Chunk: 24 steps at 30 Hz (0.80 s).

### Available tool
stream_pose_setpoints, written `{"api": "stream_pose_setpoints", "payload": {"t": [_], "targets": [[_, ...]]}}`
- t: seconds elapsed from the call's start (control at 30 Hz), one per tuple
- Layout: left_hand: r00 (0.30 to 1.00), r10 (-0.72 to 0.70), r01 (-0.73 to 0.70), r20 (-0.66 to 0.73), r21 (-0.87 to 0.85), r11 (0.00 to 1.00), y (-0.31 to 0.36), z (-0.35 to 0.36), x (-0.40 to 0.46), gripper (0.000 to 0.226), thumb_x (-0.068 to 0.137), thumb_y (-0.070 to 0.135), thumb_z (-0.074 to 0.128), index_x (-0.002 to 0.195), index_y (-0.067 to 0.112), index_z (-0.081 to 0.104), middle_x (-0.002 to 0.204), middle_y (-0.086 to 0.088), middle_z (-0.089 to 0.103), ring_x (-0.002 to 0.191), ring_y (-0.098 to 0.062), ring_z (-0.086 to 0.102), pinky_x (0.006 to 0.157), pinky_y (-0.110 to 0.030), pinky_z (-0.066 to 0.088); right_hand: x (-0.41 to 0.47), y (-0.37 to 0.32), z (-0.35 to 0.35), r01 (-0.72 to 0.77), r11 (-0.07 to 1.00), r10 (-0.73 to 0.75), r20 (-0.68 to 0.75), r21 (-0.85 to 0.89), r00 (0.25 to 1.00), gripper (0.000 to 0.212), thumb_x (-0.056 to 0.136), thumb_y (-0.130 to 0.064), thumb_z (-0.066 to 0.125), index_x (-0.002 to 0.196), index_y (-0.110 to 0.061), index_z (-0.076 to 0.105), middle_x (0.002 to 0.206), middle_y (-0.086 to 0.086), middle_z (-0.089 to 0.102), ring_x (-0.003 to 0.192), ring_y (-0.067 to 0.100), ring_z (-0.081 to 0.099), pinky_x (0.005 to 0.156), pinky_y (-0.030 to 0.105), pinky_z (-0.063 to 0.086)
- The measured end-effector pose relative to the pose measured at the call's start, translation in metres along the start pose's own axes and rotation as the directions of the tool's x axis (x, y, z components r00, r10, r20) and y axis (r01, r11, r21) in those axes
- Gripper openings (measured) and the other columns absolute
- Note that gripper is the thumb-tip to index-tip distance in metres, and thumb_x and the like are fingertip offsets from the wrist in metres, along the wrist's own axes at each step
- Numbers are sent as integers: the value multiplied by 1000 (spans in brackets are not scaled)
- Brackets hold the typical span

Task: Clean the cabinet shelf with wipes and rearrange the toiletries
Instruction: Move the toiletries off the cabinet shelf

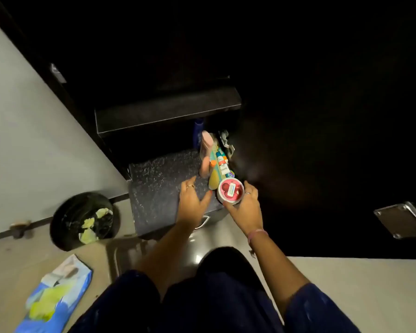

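Observation:
My right hand (244,207) grips a round jar with a red lid (230,191) at the front right corner of the dark speckled shelf (159,186). My left hand (193,200) rests on the shelf just left of the jar, fingers relaxed and spread, holding nothing. Behind the jar, toiletries stand in a row along the shelf's right side: a yellow-green bottle (214,179), a pink bottle (206,150), small tubes with orange caps (220,158) and a dark blue bottle (198,133) at the back.
A black bin (82,219) holding used yellow wipes stands on the floor at left. A blue wipes pack (55,294) with yellow wipes lies at the lower left. An upper dark shelf (166,111) overhangs. The open cabinet door (334,140) with a hinge plate (401,219) is at right.

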<state>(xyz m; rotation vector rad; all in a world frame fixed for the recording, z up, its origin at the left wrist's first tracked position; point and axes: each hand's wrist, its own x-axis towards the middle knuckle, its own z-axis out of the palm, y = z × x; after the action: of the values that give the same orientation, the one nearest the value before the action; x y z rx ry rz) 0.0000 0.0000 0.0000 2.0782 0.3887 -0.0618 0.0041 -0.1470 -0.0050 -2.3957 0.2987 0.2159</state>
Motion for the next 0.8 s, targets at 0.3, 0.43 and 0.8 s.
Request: {"api": "stream_pose_setpoints", "payload": {"t": [0.3, 0.43, 0.8], "targets": [[982, -191, 186, -4, -211, 960, 14, 45, 35, 64, 65, 51, 69, 115, 20, 45, 123, -3, 56, 108, -18, 61, 84, -42, 56, 27, 9, 31, -112, 993, 111, 17, 42, 994, 107, 69, -38, 80, 149, -14, 14, 148, 5, 27, 130, 23, 41, 106, 36, 41], [980, -195, 188, -27, -164, 968, 13, 51, 46, 54, 77, 42, 67, 120, 21, 42, 128, -1, 56, 107, -18, 63, 81, -42, 57, 40, 11, 42, -131, 991, 132, -31, 19, 991, 102, 70, -32, 80, 148, -13, 17, 144, 6, 30, 126, 23, 44, 103, 35, 42], [1000, -17, 17, -5, 90, 996, -2, 37, 45, 34, 91, 32, 56, 105, 1, 58, 102, -15, 63, 91, -24, 65, 76, -35, 56, 20, 7, 57, -121, 989, 133, -148, 90, 980, 99, 67, -49, 78, 145, -17, 27, 134, 3, 39, 116, 16, 49, 92, 26, 47]]}}
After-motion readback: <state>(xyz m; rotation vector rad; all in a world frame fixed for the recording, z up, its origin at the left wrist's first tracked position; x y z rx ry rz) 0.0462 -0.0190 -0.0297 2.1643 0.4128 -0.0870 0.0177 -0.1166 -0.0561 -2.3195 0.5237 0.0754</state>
